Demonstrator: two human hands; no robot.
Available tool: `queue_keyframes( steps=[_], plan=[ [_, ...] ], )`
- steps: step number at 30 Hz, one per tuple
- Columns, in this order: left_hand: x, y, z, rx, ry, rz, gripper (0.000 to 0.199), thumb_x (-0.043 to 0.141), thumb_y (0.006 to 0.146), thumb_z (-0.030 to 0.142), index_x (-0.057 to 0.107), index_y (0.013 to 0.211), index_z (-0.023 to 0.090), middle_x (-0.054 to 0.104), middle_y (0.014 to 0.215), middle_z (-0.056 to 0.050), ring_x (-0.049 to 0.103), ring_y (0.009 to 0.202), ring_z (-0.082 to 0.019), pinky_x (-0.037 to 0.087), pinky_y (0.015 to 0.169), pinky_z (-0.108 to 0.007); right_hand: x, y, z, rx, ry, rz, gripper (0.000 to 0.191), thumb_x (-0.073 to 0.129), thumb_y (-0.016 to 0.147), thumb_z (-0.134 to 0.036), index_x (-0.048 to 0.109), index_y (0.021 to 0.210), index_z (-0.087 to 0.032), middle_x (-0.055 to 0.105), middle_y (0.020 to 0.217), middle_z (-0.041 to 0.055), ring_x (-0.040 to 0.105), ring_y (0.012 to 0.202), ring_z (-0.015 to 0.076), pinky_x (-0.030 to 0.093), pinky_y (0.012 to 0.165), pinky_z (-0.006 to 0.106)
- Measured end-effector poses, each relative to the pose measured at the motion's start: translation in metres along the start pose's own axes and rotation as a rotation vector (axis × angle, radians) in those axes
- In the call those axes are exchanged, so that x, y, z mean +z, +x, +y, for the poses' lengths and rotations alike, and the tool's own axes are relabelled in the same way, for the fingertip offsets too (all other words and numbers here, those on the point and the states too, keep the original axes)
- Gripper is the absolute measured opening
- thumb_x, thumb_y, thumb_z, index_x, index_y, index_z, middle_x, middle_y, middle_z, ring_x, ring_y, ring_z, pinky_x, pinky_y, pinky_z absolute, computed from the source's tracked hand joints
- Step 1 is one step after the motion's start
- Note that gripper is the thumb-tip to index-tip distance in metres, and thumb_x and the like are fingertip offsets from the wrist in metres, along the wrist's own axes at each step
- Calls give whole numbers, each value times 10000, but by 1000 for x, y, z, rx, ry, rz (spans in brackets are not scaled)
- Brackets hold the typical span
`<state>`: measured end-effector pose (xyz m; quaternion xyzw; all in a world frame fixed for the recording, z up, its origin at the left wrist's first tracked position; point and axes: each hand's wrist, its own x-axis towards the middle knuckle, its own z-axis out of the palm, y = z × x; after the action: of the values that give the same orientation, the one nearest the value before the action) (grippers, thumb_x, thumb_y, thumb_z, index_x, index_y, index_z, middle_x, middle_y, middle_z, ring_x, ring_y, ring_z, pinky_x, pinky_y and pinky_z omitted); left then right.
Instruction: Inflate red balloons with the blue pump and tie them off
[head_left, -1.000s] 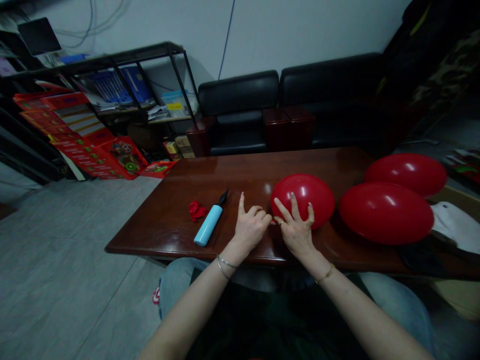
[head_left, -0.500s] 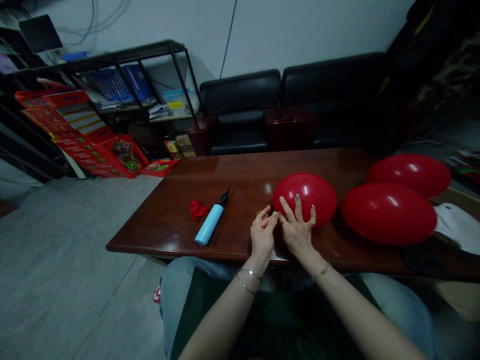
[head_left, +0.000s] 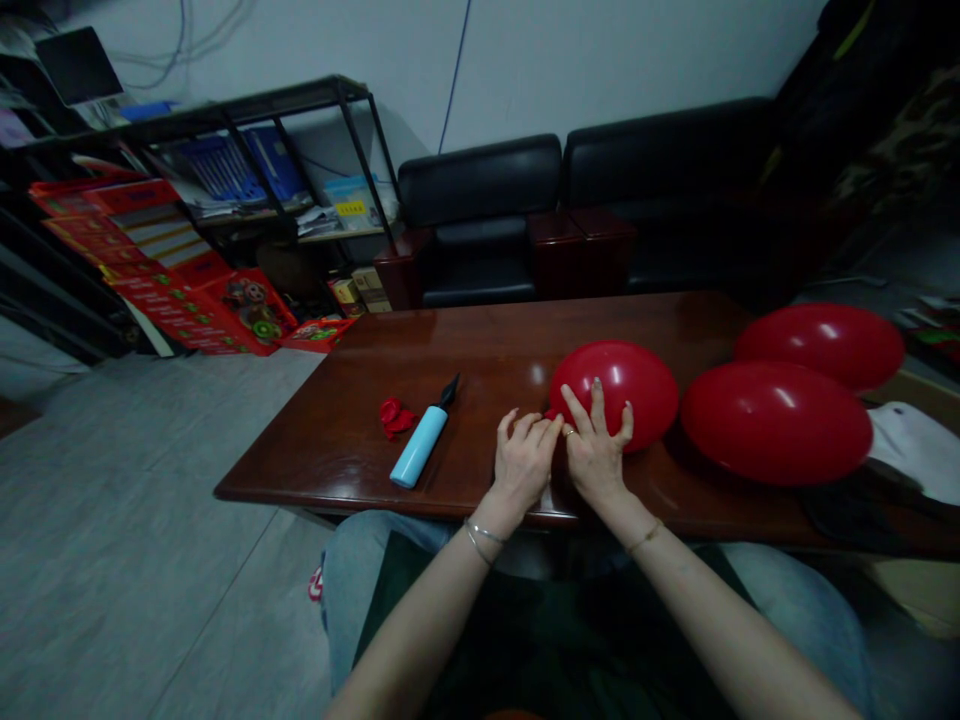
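Two hands [head_left: 523,462] close together, right fingers [head_left: 598,402] spread; against red balloon [head_left: 646,388]

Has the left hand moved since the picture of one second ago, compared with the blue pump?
Yes. The left hand has shifted to the right, farther from the blue pump, which lies in the same place on the table.

The red balloon [head_left: 619,385] looked plump and glossy to me, lying sideways with its short neck turned toward the left edge of the tabletop [head_left: 450,340]. That neck sat at the fingertips of both hands [head_left: 525,458], inside the near edge.
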<state>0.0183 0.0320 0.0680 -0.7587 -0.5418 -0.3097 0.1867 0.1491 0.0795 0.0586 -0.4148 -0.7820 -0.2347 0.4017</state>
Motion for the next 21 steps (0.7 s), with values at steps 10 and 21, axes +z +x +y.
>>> queue_keyframes(
  steps=[10,21],
  plan=[
    [-17,23,-23,230,198,-104,240,532,975,151,700,810,194,708,771,-11,645,905,-182,383,1120,-424,-8,0,3,-171,-45,-46,258,506,964,-179,756,903,-192,522,1523,36,28,1584,255,-87,1246,571],
    [-29,24,-18,-38,-97,-405,198,578,977,328,729,968,200,705,1069,-66,585,1057,-228,501,927,-385,-11,-10,16,-249,-23,-80,278,556,938,-167,703,1169,-216,475,1561,58,67,1581,254,-91,1241,576]
  ],
)
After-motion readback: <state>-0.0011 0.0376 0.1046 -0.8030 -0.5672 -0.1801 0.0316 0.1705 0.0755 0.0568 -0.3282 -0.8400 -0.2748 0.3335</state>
